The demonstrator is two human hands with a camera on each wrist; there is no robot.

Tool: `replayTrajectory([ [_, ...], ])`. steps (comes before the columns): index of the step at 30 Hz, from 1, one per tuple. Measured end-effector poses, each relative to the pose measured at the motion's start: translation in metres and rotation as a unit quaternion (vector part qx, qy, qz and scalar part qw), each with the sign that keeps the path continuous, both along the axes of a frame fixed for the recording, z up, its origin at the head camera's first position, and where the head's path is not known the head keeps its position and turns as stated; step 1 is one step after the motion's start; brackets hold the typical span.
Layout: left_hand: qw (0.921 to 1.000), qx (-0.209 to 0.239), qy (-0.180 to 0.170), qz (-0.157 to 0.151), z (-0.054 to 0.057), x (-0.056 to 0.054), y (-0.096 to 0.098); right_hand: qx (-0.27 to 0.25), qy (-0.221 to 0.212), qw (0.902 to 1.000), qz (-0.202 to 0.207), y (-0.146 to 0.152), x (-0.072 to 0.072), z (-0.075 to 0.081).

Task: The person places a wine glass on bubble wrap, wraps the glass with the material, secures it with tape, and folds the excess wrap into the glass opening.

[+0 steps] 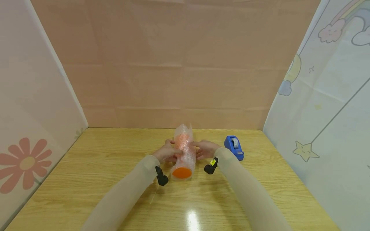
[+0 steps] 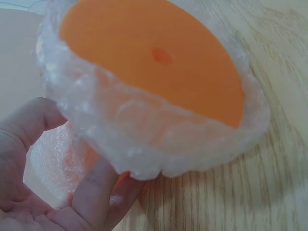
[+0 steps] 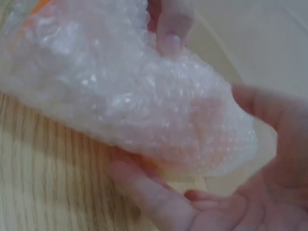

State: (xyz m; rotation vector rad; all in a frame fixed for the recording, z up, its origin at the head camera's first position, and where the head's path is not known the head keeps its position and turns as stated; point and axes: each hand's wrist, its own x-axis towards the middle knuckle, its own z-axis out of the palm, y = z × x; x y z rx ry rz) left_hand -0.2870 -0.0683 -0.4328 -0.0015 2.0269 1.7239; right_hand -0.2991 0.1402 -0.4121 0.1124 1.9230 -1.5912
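An orange object (image 1: 182, 173) with a flat, rounded end lies wrapped in bubble wrap (image 1: 189, 156) near the back middle of the table. The left wrist view shows that orange end (image 2: 192, 67) uncovered, with a small round mark near its centre. My left hand (image 1: 167, 152) grips the bundle from the left, thumb on top and fingers low at its side. From the right, my right hand (image 1: 206, 149) holds it, with thumb and fingers on either side of the wrap in the right wrist view. What the orange thing is, the wrap hides.
A blue tape dispenser (image 1: 233, 147) with a roll of clear tape stands to the right, close beyond the right forearm. The wooden table (image 1: 115, 157) ends at a tan back wall (image 1: 179, 80), with patterned panels on both sides.
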Motion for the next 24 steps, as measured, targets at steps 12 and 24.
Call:
replayTrajectory([
  [12, 0.9998, 0.018, -0.004, -0.003, -0.0013, 0.0008, 0.0011, 0.004, 0.011, 0.9922, 0.124, 0.0091, 0.0023, -0.0053],
  [24, 0.9997, 0.024, -0.003, -0.006, -0.0023, -0.0002, 0.0012, 0.021, 0.008, 0.9965, 0.08, 0.0096, -0.0001, -0.0042],
])
